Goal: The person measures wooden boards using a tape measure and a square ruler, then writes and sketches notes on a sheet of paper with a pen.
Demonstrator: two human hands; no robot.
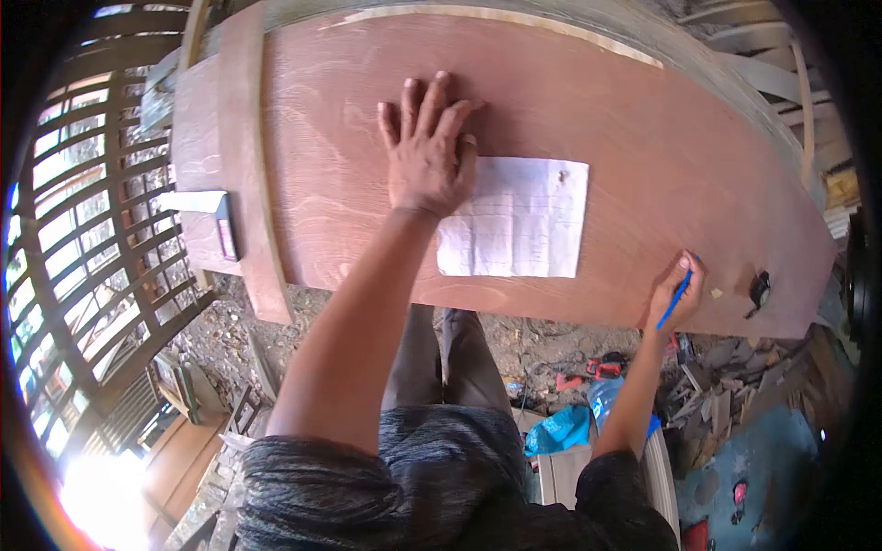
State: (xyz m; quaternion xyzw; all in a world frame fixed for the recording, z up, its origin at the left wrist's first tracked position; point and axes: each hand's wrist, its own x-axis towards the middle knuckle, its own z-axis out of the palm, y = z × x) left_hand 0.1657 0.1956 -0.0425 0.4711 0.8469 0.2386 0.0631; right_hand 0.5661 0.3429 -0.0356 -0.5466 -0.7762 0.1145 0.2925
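My left hand [424,165] lies flat with fingers spread on a reddish plywood sheet [340,119], its thumb side against the upper left corner of a creased white paper [514,220]. Faint lines and writing show on the paper, too small to read. Near the sheet's front edge on the right, my right hand [678,296] is closed around a blue pen [674,298]. The hand rests at the wood, apart from the paper. Whether the pen's tip touches the sheet I cannot tell.
A wooden board [243,138] crosses the sheet's left end, beside a small box with a paper [211,204]. A small black object [759,292] lies at the right. Below are a blue plastic bag [559,430], red tools [602,369] and wood scraps [717,390]. Slatted wood [115,184] stands left.
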